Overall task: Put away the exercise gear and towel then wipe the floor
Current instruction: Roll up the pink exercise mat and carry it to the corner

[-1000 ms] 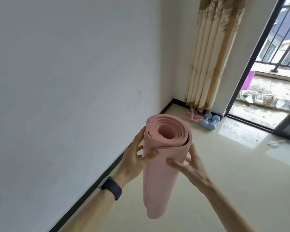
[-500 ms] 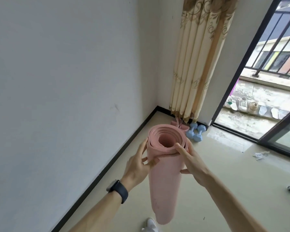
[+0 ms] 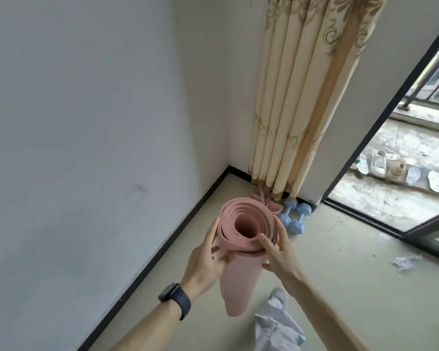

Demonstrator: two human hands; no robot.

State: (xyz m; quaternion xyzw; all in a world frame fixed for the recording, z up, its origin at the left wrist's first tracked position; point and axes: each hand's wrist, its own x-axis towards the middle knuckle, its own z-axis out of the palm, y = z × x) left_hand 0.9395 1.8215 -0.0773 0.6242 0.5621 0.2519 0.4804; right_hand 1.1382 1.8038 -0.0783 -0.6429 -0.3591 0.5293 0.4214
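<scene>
- The rolled pink yoga mat [image 3: 238, 279] is in the air over the floor [image 3: 340, 269], held nearly upright, its open spiral end turned up toward the camera. It touches nothing except the two hands.
- The left hand [image 3: 204, 262] grasps the mat on its left side, just under the top end: the fingers go round the roll and the thumb presses on the near face. A dark smartwatch [image 3: 175, 300] is on this wrist.
- The right hand [image 3: 280, 252] grasps the right side of the top end. One finger lies over the rim of the layers; the others curl round the outside.
- One second ago the right hand held lower, under the rim; now it reaches over the rim.
- The far corner of the floor looks closer than half a second ago, and the camera looks more downward.
- Two light blue dumbbells [image 3: 293, 216] lie in this corner, at the foot of the beige curtain [image 3: 297, 102]. Beside them is a pink object [image 3: 262, 198], partly hidden behind the mat; what it is, I cannot tell.
- The person's light trouser leg [image 3: 276, 325] with a shoe is now visible under the mat; before, only the shoe tip showed.
- A crumpled piece of paper [image 3: 403, 262] lies near the right edge of the floor, by the balcony door.
</scene>
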